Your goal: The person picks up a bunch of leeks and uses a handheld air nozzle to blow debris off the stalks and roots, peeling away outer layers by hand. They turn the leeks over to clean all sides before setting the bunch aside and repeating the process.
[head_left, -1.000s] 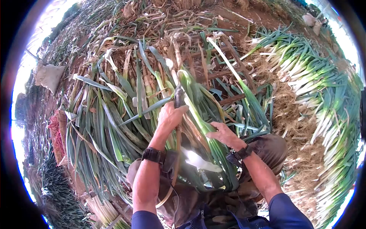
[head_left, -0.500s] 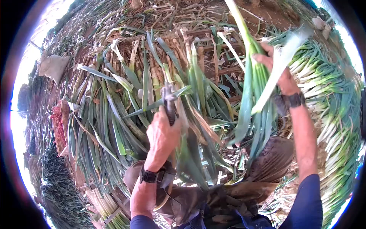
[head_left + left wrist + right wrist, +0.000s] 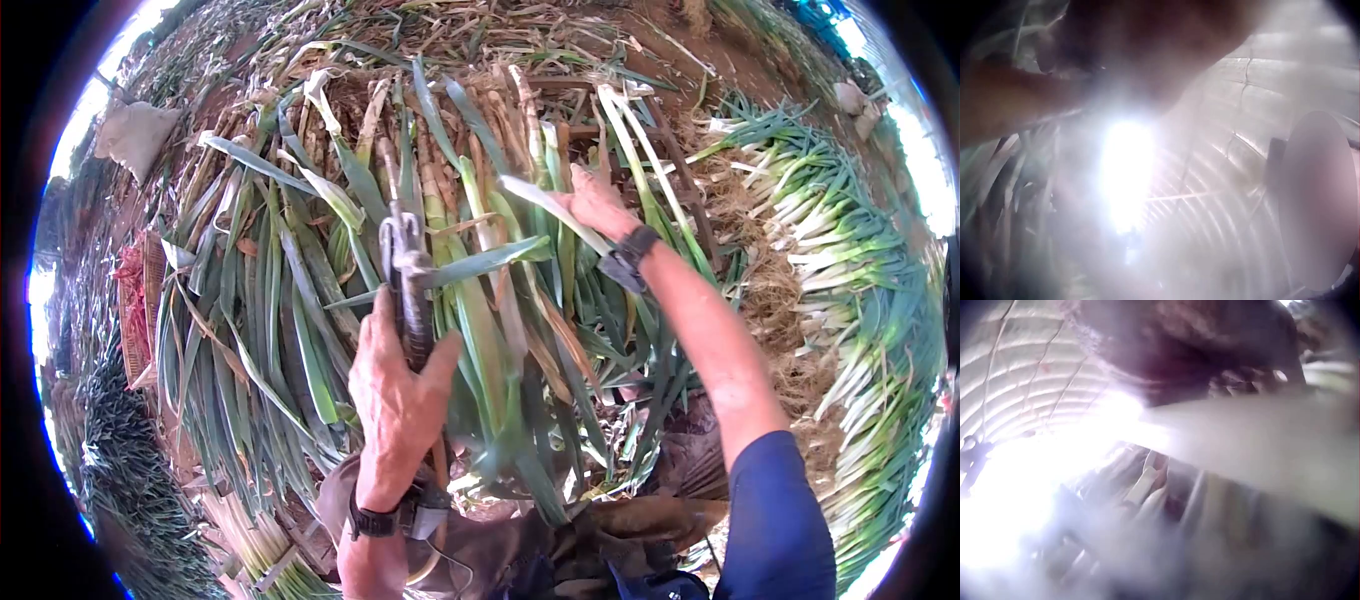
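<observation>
My left hand (image 3: 395, 415) grips a black-handled metal tool (image 3: 407, 265), fingers along its side, over long green leeks (image 3: 478, 350) mid-frame. Upper right of centre, my right hand (image 3: 602, 208) meets a pale leaf strip (image 3: 545, 203); whether those fingers pinch, I cannot tell.

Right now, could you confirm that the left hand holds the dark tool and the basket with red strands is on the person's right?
The side is wrong: the head view shows the basket with red strands on the person's left. The left hand does hold the dark tool.
</observation>
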Motion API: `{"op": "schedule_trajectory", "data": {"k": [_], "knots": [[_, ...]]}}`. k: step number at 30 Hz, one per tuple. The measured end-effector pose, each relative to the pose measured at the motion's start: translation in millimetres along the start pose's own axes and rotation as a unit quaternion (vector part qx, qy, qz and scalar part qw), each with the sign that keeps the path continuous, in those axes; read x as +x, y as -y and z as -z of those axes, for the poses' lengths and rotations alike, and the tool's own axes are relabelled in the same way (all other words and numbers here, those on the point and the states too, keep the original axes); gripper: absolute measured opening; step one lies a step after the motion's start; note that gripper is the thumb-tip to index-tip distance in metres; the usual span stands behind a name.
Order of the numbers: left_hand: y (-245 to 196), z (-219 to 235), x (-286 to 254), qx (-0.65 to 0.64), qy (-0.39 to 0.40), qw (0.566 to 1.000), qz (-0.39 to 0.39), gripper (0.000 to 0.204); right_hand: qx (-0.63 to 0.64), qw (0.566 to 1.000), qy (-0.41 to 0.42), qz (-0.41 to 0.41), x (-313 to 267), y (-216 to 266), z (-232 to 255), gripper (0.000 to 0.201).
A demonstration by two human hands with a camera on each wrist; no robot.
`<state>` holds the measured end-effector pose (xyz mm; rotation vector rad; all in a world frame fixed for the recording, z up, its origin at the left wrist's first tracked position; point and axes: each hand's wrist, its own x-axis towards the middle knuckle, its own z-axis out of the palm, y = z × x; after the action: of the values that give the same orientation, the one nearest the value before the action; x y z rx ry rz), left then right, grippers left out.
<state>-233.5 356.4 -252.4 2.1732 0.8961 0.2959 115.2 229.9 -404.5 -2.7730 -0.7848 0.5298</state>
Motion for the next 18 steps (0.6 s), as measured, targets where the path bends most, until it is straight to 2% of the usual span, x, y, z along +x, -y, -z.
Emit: {"op": "schedule_trajectory", "data": {"k": [1, 2, 3, 5, 7, 9, 10, 11, 13, 14, 15, 16, 17, 18], "knots": [[-3.4, 1.4, -0.1, -0.014, 0.01, 1.0, 0.003, 0.081, 0.054, 0.997, -0.054, -0.018, 18.8, 4.3, -25.1, 0.07], [-5.6, 2.1, -0.7, -0.014, 0.014, 1.0, 0.006, 0.08, 0.049, 0.995, -0.003, -0.081, 11.2, 30.6, -9.8, 0.077], [-4.0, 1.8, 0.0, -0.013, 0.018, 1.0, -0.006, 0.081, 0.049, 0.996, 0.0, -0.076, 10.3, 42.8, -7.9, 0.077], [-7.9, 0.1, -0.9, -0.013, 0.009, 1.0, -0.001, 0.071, 0.017, 0.996, -0.027, -0.085, 9.8, 55.6, -9.7, 0.082], [-7.3, -0.5, -0.5, -0.015, 0.014, 1.0, 0.002, 0.072, 0.033, 0.994, -0.031, -0.103, 11.3, 50.4, -7.9, 0.083], [-5.4, -0.9, -1.1, -0.021, 0.014, 0.999, -0.02, 0.072, 0.247, 0.966, -0.023, -0.068, 17.9, 24.9, -10.3, 0.063], [-5.8, 1.7, 0.0, -0.011, 0.033, 0.999, -0.03, 0.082, 0.348, 0.934, -0.06, -0.053, 10.3, 25.1, 2.9, 0.056], [-5.7, 2.5, -0.8, -0.014, 0.034, 0.999, -0.031, 0.082, 0.507, 0.861, -0.021, -0.034, 4.1, 14.0, 23.0, 0.071], [-6.9, 2.4, -4.5, -0.061, 0.039, 0.996, -0.043, 0.077, 0.437, 0.899, 0.017, -0.012, -38.8, 28.6, 80.5, 0.073], [-8.3, 2.1, -7.9, -0.064, 0.04, 0.996, -0.047, 0.077, 0.39, 0.919, 0.011, 0.055, -51.7, 26.8, 93.5, 0.079], [-10.0, 1.2, -13.2, -0.096, 0.088, 0.991, -0.036, 0.074, 0.339, 0.933, 0.004, 0.12, -66.1, 24.5, 105.9, 0.084], [-11.9, -0.5, -19.4, -0.128, 0.136, 0.982, -0.025, 0.07, 0.447, 0.89, 0.085, 0.037, -95.2, 32.7, 117.7, 0.094], [-12.9, -7.5, -29.2, -0.13, 0.14, 0.981, -0.033, 0.064, 0.444, 0.891, 0.07, 0.069, -108.4, 33.2, 106.6, 0.097], [-16.5, -11.8, -38.7, -0.122, 0.165, 0.978, -0.037, 0.063, 0.423, 0.901, 0.066, 0.062, -129.2, 39.0, 97.8, 0.095]]}}
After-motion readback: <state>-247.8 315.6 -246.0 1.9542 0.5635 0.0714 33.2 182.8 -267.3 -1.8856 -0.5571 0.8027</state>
